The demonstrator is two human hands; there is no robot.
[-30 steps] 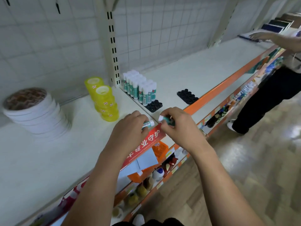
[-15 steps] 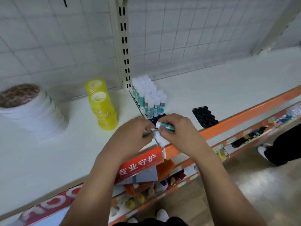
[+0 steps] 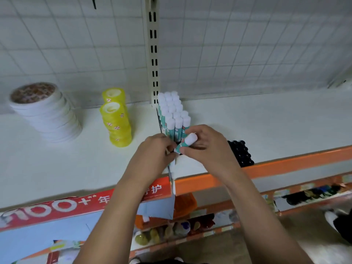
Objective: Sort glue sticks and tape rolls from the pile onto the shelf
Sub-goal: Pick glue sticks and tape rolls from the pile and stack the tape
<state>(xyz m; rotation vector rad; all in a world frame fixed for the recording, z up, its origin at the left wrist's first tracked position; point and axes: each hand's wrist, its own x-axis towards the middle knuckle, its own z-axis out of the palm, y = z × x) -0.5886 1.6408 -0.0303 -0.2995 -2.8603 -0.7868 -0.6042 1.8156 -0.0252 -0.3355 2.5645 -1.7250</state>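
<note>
While both hands meet over the shelf (image 3: 266, 121), one glue stick (image 3: 187, 141) lies tilted, cap up and rightward.
Gripping it is the right hand (image 3: 207, 149); the left hand (image 3: 154, 155) curls at its base, hold unclear; standing sticks (image 3: 172, 111) lie just behind.

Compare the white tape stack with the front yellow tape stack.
The white stack is built of wide rolls; the front yellow stack of much narrower ones. The white stack is opaque with a brown patterned top; the front yellow stack is translucent with small flower marks. The white stack stands alone at far left; the front yellow stack has a rear yellow stack just behind it. Both are tape rolls piled on the shelf.
</note>
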